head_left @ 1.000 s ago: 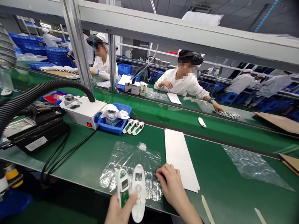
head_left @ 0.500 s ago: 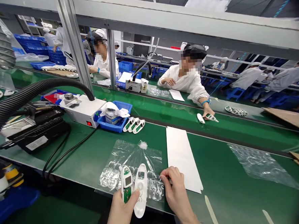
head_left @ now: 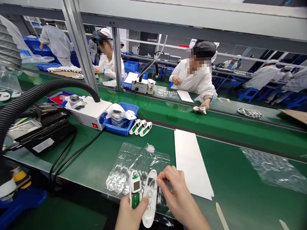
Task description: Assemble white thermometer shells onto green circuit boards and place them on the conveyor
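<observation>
My left hand (head_left: 132,213) grips two halves of a white handheld device side by side. One is a housing half with a green circuit board and a small square screen (head_left: 135,189); the other is a bare white cover (head_left: 149,207) with a window opening near its top, tilted beside it. My right hand (head_left: 177,193) is closed in a pinch at the upper edge of the cover, by the window. What its fingertips hold is too small to make out. Beneath both hands lies a clear plastic sheet with pockets (head_left: 122,165).
White paper (head_left: 192,161) lies right of the sheet. Farther back are several housings with boards (head_left: 140,127), a blue bin (head_left: 118,127) and a white box with a black hose (head_left: 92,113). Across the green belt (head_left: 163,111), a co-worker (head_left: 193,78) reaches onto it with white parts in hand.
My right hand has moved from the plastic sheet up to the cover's window, fingers pinched. My left hand keeps both halves. The co-worker's hand has shifted left along the belt with the white parts.
</observation>
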Tool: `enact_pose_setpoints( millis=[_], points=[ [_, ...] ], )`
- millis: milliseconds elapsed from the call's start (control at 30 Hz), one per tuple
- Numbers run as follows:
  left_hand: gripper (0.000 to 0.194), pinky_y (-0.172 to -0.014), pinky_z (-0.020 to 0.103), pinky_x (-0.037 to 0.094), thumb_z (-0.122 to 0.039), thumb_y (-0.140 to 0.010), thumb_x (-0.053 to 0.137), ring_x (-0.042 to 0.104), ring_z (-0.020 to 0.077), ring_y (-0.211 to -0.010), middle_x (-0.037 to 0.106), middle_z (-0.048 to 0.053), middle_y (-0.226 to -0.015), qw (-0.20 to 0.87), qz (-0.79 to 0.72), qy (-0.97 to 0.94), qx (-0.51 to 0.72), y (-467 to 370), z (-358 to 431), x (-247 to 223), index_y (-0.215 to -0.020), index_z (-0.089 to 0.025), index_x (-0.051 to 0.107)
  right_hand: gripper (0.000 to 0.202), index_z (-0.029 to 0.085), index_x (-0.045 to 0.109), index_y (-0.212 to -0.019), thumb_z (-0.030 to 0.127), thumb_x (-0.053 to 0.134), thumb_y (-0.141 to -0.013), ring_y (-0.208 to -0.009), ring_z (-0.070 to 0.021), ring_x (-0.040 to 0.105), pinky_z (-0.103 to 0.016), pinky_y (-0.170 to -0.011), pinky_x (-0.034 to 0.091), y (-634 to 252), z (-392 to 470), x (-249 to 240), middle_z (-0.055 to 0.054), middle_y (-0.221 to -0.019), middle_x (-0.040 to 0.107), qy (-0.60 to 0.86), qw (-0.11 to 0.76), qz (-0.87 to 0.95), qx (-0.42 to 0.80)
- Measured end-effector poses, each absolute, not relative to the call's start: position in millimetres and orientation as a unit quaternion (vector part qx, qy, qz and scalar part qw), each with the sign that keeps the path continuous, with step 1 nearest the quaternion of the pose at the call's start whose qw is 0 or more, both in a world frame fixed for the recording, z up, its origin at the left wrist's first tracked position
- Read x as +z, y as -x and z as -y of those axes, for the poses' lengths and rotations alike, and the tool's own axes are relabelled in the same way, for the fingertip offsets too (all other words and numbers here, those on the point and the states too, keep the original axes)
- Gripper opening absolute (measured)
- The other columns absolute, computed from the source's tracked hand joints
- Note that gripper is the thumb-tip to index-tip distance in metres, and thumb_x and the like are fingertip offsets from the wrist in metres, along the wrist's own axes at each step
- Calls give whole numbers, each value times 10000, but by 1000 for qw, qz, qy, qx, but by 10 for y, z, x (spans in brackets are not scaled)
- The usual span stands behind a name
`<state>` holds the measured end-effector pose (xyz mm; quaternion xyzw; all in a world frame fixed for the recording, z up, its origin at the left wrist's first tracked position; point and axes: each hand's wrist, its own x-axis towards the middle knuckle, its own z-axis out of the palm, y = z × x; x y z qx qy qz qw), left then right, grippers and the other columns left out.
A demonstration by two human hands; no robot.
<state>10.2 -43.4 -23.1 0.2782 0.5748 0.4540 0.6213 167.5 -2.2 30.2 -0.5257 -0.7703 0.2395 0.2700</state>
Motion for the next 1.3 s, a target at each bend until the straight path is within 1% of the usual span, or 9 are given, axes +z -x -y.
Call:
enact_pose_setpoints(
  millis=[267,467,633,800,933,1033,1133,1200,1300],
  points=[
    [368,-666,325,493,-430,-681,731,608,244,-708,707,90,-759,602,-590,-311,439,-78,448,-313,-845,-102,704,196,214,447,-805,184,386,-989,-766,-195,457,-359,-715,332,-1571,1,326,-12,-815,506,520,227,802,186],
    [349,-694,330,493,-411,-693,717,609,256,-749,715,95,-792,593,-590,-324,442,-65,448,-337,-866,-109,708,192,221,486,-802,188,408,-975,-759,-198,478,-358,-710,345,-1552,-19,305,-22,-806,539,510,243,809,164],
    [336,-651,309,476,-418,-703,713,583,228,-700,693,89,-752,599,-588,-312,445,-40,446,-333,-828,-107,695,166,234,436,-795,251,442,-960,-716,-183,487,-302,-653,373,-1549,72,244,-7,-791,523,547,270,759,224],
    [324,-601,283,447,-423,-698,715,535,196,-648,645,57,-689,591,-591,-322,443,-24,478,-306,-784,-112,675,251,239,340,-741,314,480,-936,-624,-142,450,-246,-574,364,-1483,153,167,37,-702,435,572,288,700,316],
    [351,-595,278,444,-459,-713,699,530,198,-646,642,61,-675,580,-587,-351,444,-6,529,-265,-748,-112,664,261,237,343,-725,317,516,-903,-609,-137,447,-241,-570,364,-1417,164,115,45,-671,427,573,314,677,338],
    [408,-638,294,473,-501,-697,713,575,232,-696,689,91,-733,582,-577,-340,461,55,560,-193,-796,-106,689,217,231,415,-766,342,574,-865,-613,-142,476,-241,-571,394,-1335,204,66,34,-690,476,573,372,628,373],
    [466,-664,308,496,-518,-668,737,611,265,-741,719,111,-772,589,-571,-315,478,164,592,-96,-861,-95,707,236,210,545,-853,421,646,-823,-664,-172,553,-257,-594,456,-1160,294,8,-13,-748,579,538,421,551,480],
    [461,-684,314,503,-492,-661,756,625,277,-767,724,113,-785,587,-570,-316,481,248,630,-52,-885,-91,709,291,194,628,-841,475,679,-788,-745,-214,606,-288,-663,497,-992,365,-27,-50,-788,642,498,439,511,546],
    [413,-755,319,503,-475,-688,745,628,270,-798,712,106,-809,548,-571,-314,525,383,732,-69,-877,-110,706,344,193,701,-821,525,718,-735,-822,-258,637,-329,-757,515,-723,445,-62,-72,-823,694,469,470,473,579]
  ],
)
